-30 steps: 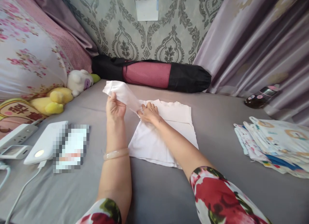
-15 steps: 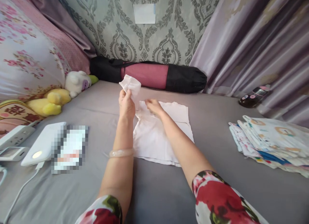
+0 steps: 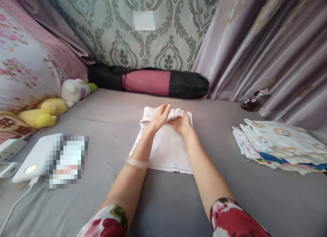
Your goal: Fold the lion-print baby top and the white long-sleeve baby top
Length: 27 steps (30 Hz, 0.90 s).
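A whitish-pink cloth garment (image 3: 171, 148) lies spread on the bed, its far part turned over in a loose fold. My left hand (image 3: 160, 117), with a pale bangle (image 3: 137, 162) on the wrist, rests on that fold with its fingers stretched out and close together. Facing it, my right hand (image 3: 183, 124) has its thumb over the fold's edge and its fingers tucked partly under the cloth. The fingertips of the two hands almost meet. Part of the fold is hidden behind them.
Folded printed cloths (image 3: 278, 145) are stacked at the right, with a dark bottle (image 3: 254, 100) behind. A long black-and-pink bag (image 3: 148, 81) lies along the wall. At left are plush toys (image 3: 48, 111), a white power bank (image 3: 38, 158), a blurred-out flat item (image 3: 68, 162) and a power strip (image 3: 11, 148).
My left hand has come down from holding a raised part of the garment, which now lies folded over. My right hand has shifted right to the fold's edge.
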### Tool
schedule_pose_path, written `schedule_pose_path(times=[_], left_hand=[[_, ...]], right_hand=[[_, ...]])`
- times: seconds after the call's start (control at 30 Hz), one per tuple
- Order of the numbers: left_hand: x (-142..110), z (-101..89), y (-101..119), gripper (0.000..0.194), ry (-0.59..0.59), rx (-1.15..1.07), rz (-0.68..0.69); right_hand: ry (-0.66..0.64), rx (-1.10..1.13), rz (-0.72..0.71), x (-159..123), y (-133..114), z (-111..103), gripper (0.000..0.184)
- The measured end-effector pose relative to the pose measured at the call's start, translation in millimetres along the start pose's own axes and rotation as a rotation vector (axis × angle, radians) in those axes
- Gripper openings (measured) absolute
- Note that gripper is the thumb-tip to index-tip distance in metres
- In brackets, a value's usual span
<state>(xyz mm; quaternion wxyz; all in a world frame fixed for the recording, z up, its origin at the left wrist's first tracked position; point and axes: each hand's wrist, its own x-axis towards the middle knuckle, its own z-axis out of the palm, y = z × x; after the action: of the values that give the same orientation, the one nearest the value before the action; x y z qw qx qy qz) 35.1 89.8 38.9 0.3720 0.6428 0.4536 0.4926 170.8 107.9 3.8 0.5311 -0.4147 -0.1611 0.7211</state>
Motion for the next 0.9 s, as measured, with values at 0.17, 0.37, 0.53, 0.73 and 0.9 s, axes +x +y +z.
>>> schedule_pose_path(times=[0.17,0.37,0.53,0.73,0.9], left_hand=[[7.9,-21.5,-23.5,0.029,0.135,0.292,-0.069],[2.4,-62.5,-50.6,0.031,0.196,0.711,-0.429],[-3.0,-71.6,-58.4,0.034,0.145,0.624,-0.642],[-2.5,-73.2,-71.5,0.021,0.182,0.646,-0.643],[-3.1,-72.5,-75.9,0.018,0.2,0.635,-0.619]], right_hand=[[-0.043,0.066,-0.008,0.0,0.2,-2.4,0.069],[-0.039,0.113,-0.007,-1.3,-2.5,-1.4,0.044],[0.083,0.042,-0.092,1.5,-4.6,-1.9,0.014],[0.262,-0.295,-0.24,6.6,-0.9,-12.2,0.029],[0.398,-0.62,-0.289,15.1,-1.2,-27.2,0.043]])
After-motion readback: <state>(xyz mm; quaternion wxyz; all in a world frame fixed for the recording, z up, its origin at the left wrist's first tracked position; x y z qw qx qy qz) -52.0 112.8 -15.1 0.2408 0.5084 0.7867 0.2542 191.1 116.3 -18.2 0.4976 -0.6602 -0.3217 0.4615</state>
